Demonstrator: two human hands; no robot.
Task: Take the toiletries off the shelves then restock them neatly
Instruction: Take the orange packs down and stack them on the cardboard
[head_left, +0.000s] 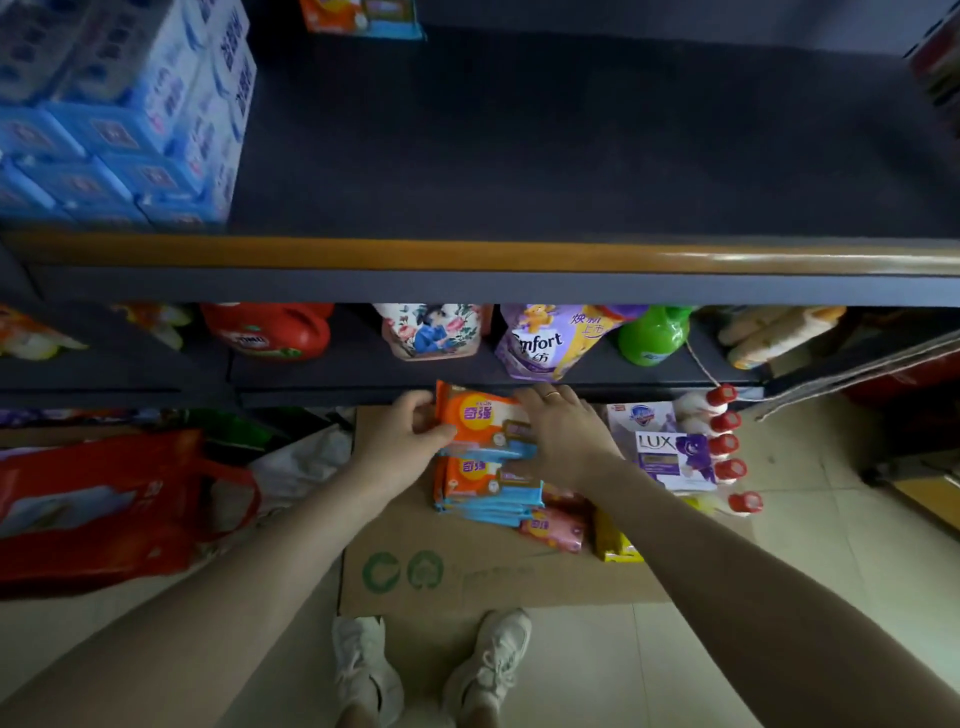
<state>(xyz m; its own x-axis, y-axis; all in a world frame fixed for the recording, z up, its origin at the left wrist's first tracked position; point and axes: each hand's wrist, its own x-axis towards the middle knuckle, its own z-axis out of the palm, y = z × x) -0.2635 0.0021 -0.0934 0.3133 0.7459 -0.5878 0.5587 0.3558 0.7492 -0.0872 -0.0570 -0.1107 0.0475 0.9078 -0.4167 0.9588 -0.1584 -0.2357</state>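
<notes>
Landmark: the flattened cardboard sheet (415, 582) on the floor, below the shelves.
Soap pack: an orange soap pack (480, 423) is raised over the far end of the cardboard, above a stack of matching packs (485, 491).
Left hand: the left hand (402, 436) pinches the pack's left end, thumb on top.
Right hand: the right hand (563, 434) lies over the pack's right end; I cannot tell whether its fingers curl under.
Nearby: a Lux box (672, 460) and red-capped bottles (724, 447) sit at the cardboard's right edge.
Top shelf: the dark upper shelf (571, 145), above the cardboard, is mostly bare.
Risk: the slick wrapper could slip from a loose grip and knock the stack askew.
</notes>
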